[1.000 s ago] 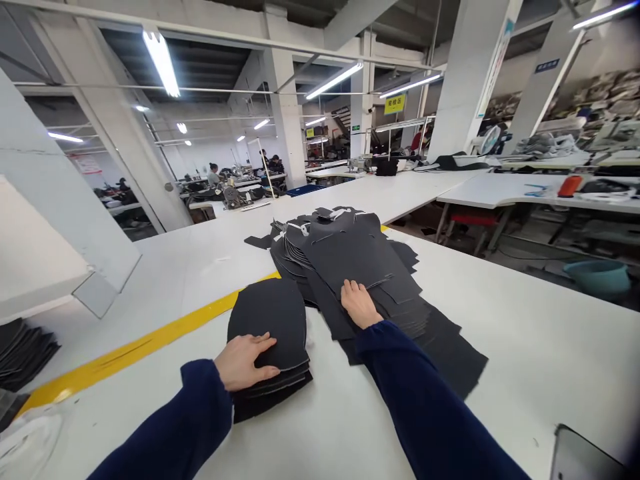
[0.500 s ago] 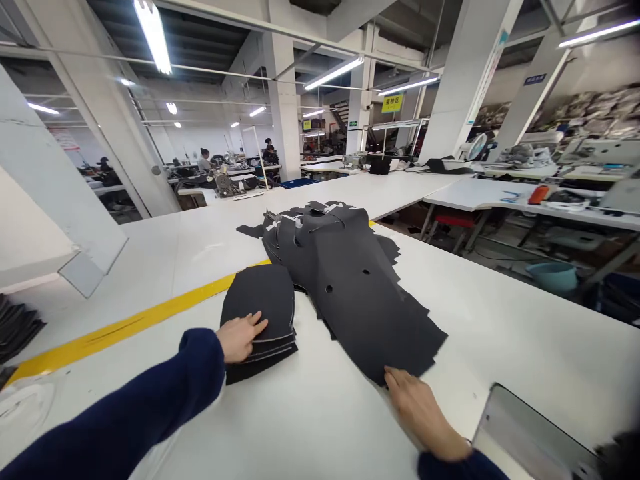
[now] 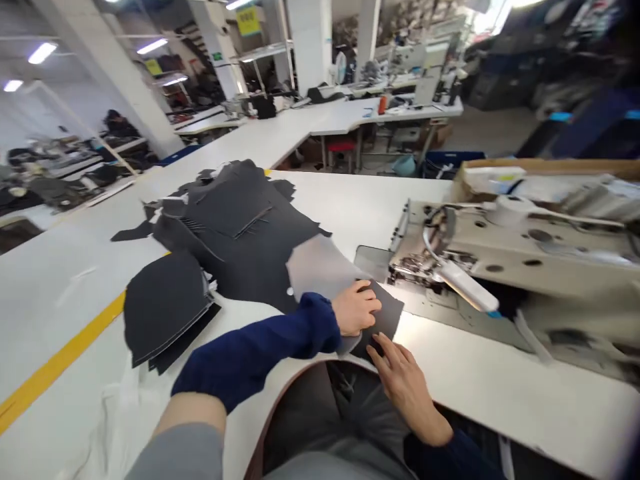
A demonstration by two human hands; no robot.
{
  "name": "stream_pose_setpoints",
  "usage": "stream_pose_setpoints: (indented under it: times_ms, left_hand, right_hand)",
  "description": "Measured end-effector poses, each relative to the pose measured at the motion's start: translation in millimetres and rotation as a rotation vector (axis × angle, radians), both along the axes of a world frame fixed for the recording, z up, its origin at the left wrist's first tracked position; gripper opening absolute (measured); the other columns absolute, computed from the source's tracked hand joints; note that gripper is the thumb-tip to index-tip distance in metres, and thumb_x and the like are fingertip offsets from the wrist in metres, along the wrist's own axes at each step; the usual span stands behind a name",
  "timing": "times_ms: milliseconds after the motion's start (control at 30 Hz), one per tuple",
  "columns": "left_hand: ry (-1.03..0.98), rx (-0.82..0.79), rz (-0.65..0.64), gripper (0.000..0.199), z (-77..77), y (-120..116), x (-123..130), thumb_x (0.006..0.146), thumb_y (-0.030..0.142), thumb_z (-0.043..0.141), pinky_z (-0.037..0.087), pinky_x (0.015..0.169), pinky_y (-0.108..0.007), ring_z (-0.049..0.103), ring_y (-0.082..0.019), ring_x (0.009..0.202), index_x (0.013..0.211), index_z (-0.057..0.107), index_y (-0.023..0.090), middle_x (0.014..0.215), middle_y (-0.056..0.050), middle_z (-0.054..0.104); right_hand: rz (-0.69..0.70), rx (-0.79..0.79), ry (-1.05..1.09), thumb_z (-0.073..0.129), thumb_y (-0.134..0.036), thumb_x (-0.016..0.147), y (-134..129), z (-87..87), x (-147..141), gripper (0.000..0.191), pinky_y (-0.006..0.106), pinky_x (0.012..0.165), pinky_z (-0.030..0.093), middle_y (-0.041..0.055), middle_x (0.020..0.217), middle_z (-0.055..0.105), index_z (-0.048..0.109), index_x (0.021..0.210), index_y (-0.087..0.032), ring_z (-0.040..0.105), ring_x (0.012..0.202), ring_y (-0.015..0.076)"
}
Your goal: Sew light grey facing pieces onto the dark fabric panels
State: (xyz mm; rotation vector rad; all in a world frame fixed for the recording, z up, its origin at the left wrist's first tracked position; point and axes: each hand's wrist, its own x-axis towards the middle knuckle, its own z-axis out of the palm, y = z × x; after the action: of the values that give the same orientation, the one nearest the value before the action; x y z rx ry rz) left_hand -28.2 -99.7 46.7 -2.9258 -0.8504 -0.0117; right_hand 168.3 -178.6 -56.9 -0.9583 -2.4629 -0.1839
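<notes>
My left hand (image 3: 356,310) reaches across to the right, its fingers curled down on a dark fabric piece (image 3: 389,308) at the table's near edge. On that piece's near edge are the bent fingers of my right hand (image 3: 406,381); its thumb is hidden. A pale grey sheet (image 3: 323,265) lies left of the left hand; whether it is the dark piece's underside I cannot tell. Beyond spreads a heap of large black cut pieces (image 3: 250,233), one with a stitched slit. Apart from both hands, a stack of rounded black pieces (image 3: 165,307) sits to the left.
A sewing machine (image 3: 480,250) with a white lamp bar stands close on the right, and a cardboard box (image 3: 550,167) is behind it. Yellow tape (image 3: 65,353) crosses the white table (image 3: 55,280). Further benches and a person (image 3: 119,125) are in the background.
My view has swung right and down, bringing the sewing machine in. The left hand has left the rounded stack and moved beside the right hand. The pale sheet now shows over the black heap.
</notes>
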Motion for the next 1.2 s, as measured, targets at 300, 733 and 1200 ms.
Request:
stream_pose_setpoints:
  times_ms: [300, 733, 1200]
  left_hand:
    - [-0.033, -0.248, 0.350, 0.078, -49.3, 35, 38, 0.078, 0.062, 0.054, 0.034, 0.101, -0.046, 0.032, -0.030, 0.129, 0.142, 0.030, 0.025, 0.147, -0.008, 0.031]
    - [-0.035, -0.146, 0.314, 0.049, -59.7, 69, 43, 0.079, 0.057, 0.058, 0.018, 0.108, -0.050, 0.046, -0.024, 0.101, 0.115, 0.057, 0.024, 0.108, -0.007, 0.051]
    - [-0.007, -0.199, 0.256, 0.022, -65.6, 92, 45, 0.094, 0.032, 0.044, 0.034, 0.083, -0.034, 0.051, -0.021, 0.094, 0.096, 0.060, 0.016, 0.097, -0.006, 0.063]
  right_hand:
    - [-0.094, -0.085, 0.151, 0.042, -0.002, 0.083, -20, -1.8, 7, 0.025, 0.054, 0.099, 0.041, 0.0148, 0.138, 0.041, 0.061, 0.095, -0.014, 0.030, 0.133, 0.0328]
    - [-0.054, -0.136, 0.125, 0.042, 0.005, 0.078, -18, -1.0, 5, 0.021, 0.053, 0.105, 0.040, 0.0213, 0.143, 0.028, 0.054, 0.069, -0.010, 0.017, 0.137, 0.0367]
    - [-0.004, -0.157, 0.066, 0.037, 0.000, 0.086, -10, -4.2, 3, 0.027, 0.049, 0.106, 0.040, 0.0159, 0.135, 0.046, 0.062, 0.093, -0.009, 0.025, 0.136, 0.0309]
